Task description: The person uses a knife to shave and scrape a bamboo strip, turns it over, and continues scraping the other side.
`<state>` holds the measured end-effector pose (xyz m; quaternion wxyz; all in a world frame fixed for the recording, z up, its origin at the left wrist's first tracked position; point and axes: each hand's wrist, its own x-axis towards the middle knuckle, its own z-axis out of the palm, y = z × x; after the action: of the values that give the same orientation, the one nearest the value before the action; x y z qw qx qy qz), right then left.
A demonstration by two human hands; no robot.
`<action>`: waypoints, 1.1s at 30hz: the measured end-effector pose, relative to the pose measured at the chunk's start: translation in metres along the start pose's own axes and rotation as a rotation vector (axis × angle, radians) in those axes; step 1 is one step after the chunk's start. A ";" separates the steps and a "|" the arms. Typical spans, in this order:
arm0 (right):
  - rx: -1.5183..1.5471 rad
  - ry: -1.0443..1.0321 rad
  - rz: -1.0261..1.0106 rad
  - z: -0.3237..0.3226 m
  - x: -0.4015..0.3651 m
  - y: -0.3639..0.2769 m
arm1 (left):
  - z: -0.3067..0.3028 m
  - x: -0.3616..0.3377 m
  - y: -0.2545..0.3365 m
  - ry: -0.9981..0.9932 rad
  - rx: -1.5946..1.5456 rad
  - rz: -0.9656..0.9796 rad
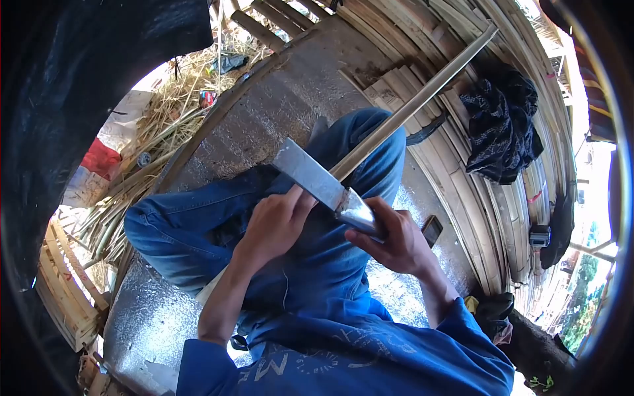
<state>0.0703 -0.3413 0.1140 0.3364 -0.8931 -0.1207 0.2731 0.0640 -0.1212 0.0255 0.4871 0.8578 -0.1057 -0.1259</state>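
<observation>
My right hand (399, 241) is closed round the metal handle of a broad-bladed knife (310, 173). The blade points up and to the left, across a long bamboo strip (419, 99). That strip runs from the blade over my raised knee to the upper right. My left hand (274, 221) lies just below the blade, fingers closed near the strip's lower end; the blade partly hides the fingertips and what they grip.
Stacked bamboo strips (456, 178) curve along the right side, with a dark patterned cloth (505, 125) on them. A phone-like object (432, 231) lies on the floor. Straw and split pieces (175, 125) are at the left.
</observation>
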 end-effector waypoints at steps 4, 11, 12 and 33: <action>-0.064 -0.044 0.037 0.005 -0.008 0.016 | 0.002 -0.031 0.004 0.135 0.220 -0.201; -0.170 -0.374 -0.180 0.024 -0.019 0.031 | 0.023 -0.042 -0.024 0.250 0.431 0.008; -0.217 -0.386 -0.149 0.023 -0.019 0.031 | 0.022 -0.041 -0.024 0.235 0.311 -0.076; -0.315 -0.282 -0.303 0.008 -0.005 0.032 | 0.004 -0.082 -0.016 0.224 0.196 -0.364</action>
<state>0.0631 -0.3629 0.0899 0.2098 -0.8594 -0.3399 0.3193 -0.0135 -0.0916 0.0184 0.3793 0.9145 0.0938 -0.1046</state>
